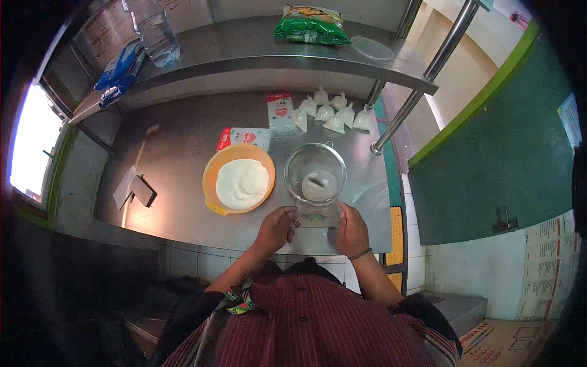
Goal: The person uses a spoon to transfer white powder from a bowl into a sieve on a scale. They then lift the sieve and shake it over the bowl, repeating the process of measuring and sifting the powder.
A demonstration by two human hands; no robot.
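Holding a small clear bag [316, 215] at the counter's near edge, both hands work its mouth: left hand [275, 227] pinches the left side, fingers curled in, and right hand [350, 229] grips the right side, thumb toward the bag. The bag looks nearly empty, though it is too small to say whether any powder is inside. It sits just under the rim of a sieve [315, 173], touching or overlapping it; can't tell which. The sieve is round, wire mesh, with a little white powder left in its middle, so most of that load looks sifted through or scooped out.

Just left of the sieve is an orange bowl [239, 179] with a heap of white flour, still fairly full. Behind the bowl lie a red-and-white packet [244, 137] and an upright carton [280, 114]. Right of the carton, a cluster of tied-off filled bags [333, 112], about seven, sits at the back of the steel counter [177, 153].

Judging progress: several bags done, one in hand not yet filled or tied, plenty of flour left in the bowl, so roughly midway or earlier.

Shelf [244, 49] above holds a green packet [310, 25], a bottle [153, 27] and a lid [373, 48].
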